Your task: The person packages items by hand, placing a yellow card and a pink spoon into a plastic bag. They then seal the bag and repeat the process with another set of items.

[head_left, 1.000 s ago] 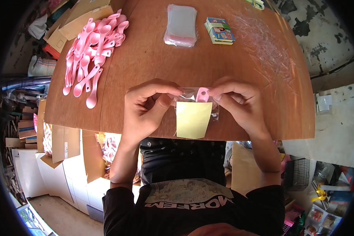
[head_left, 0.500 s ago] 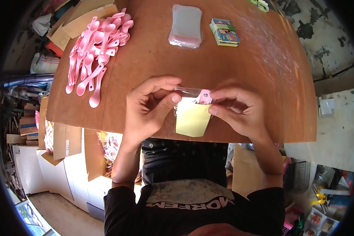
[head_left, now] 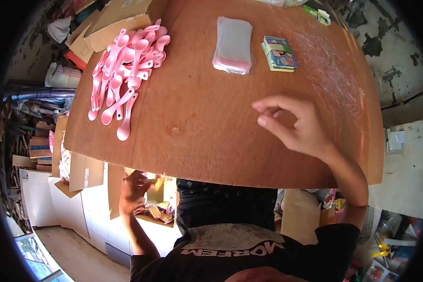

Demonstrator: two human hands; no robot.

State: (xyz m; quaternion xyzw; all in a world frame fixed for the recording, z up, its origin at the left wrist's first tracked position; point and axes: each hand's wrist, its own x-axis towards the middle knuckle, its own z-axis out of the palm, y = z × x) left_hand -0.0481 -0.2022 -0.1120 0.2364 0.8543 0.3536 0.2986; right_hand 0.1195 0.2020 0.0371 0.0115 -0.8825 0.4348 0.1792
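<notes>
My right hand [head_left: 298, 123] hovers over the right part of the brown table [head_left: 188, 136], thumb and forefinger curved with a small gap and nothing visible between them. Below the table's front edge, my left hand [head_left: 134, 190] is over an open cardboard box [head_left: 114, 188] holding small packets [head_left: 160, 212]. Its fingers are dark and blurred; a yellow piece [head_left: 160, 182] shows just beside them, and whether they touch it is unclear. Farther back lie a stack of clear plastic bags [head_left: 233, 43] and a banded stack of printed cards [head_left: 279, 54].
Pink spoons [head_left: 127, 61] are heaped at the table's left, beside a cardboard box [head_left: 122, 23]. Thin clear plastic scraps [head_left: 331, 75] spread over the right side. A green and white object [head_left: 318, 15] lies at the back right. Another box [head_left: 82, 171] stands at the lower left.
The clear packet with the yellow card has left both hands' grasp above the table. My left hand has moved down and left to the box; my right hand has stayed above the table, its fingertips now without the packet.
</notes>
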